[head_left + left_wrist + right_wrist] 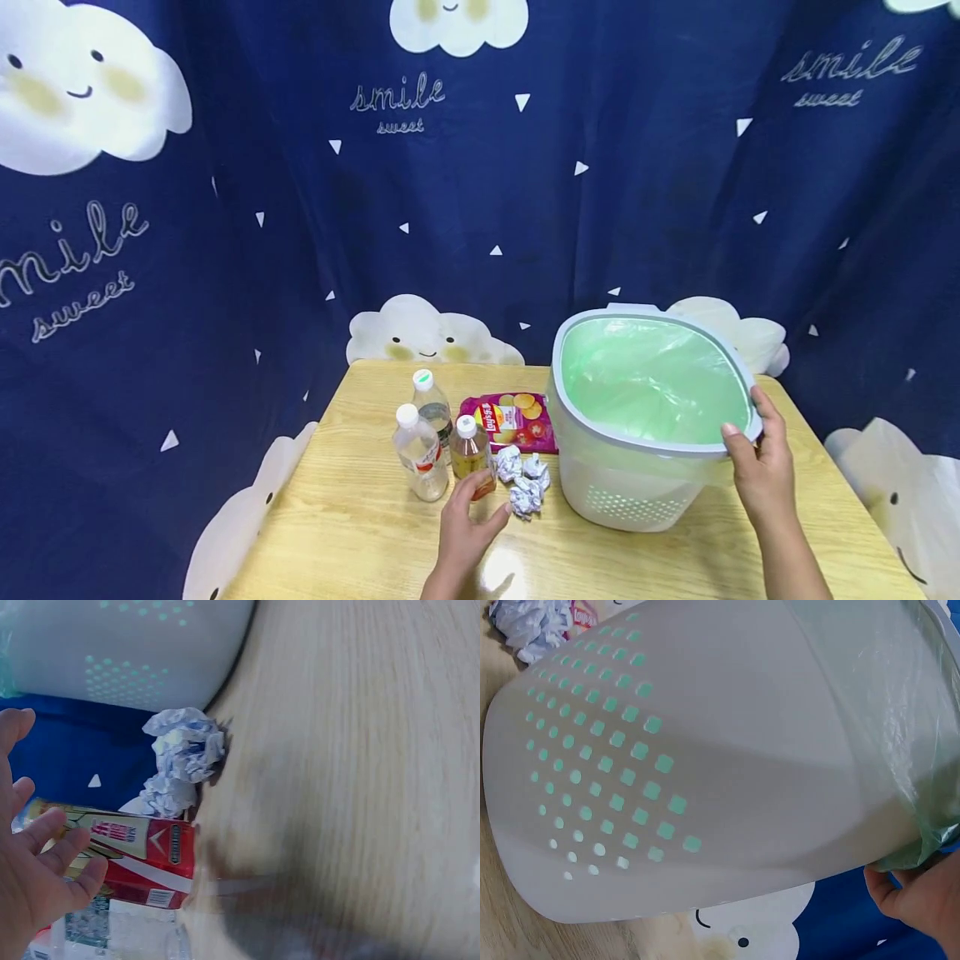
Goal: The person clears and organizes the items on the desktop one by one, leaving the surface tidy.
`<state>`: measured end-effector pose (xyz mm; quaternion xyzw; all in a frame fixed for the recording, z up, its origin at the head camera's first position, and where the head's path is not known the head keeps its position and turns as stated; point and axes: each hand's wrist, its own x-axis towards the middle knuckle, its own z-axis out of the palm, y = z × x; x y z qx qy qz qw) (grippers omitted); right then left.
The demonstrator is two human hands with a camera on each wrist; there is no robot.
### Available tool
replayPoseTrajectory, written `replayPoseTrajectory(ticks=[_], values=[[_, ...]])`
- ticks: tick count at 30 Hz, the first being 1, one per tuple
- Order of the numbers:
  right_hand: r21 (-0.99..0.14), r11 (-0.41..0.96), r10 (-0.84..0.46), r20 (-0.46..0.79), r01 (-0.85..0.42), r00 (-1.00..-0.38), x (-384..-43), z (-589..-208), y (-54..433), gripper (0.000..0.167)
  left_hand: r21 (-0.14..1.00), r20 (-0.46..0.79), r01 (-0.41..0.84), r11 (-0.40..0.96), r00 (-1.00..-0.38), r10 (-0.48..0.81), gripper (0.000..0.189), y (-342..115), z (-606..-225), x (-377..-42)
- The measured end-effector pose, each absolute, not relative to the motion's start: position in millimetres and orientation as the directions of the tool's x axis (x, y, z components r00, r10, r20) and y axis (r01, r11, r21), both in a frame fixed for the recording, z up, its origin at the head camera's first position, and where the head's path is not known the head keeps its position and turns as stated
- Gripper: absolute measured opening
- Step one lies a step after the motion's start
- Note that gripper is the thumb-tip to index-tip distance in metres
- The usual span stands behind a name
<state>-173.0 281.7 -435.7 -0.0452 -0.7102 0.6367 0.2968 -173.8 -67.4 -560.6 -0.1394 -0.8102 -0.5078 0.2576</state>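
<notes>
A light grey trash bin stands upright on the table, lined with a green plastic bag. My right hand grips the bin's right rim, thumb on the near side. Dots of green show through the bin's holes in the right wrist view. My left hand is just in front of a white-capped bottle of brown drink, fingers apart. In the left wrist view its spread fingers overlap that bottle's red and gold label. Crumpled paper balls lie between the bottle and the bin.
Two more clear bottles with white caps, one in front and one behind, stand left of the brown drink. A purple Lay's chip bag lies behind the paper. A dark blue cloud-print curtain hangs behind the wooden table.
</notes>
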Motion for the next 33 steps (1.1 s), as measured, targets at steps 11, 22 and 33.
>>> replayPoseTrajectory(ticks=[11,22,33], values=[[-0.878,0.000,0.496,0.415,-0.479,-0.762,-173,-441,276,0.052,0.865,0.429,0.401,0.302,-0.903,-0.027,0.055,-56,-573,-179],[-0.831,-0.060,0.519,0.447,-0.553,-0.729,-181,-445,271,0.047,0.911,0.328,0.300,0.283,-0.943,-0.059,0.054,-53,-575,-179],[-0.926,0.011,0.511,0.330,-0.378,-0.794,-170,-434,280,0.051,0.952,0.208,0.203,0.231,-0.978,0.001,0.060,-46,-586,-187]])
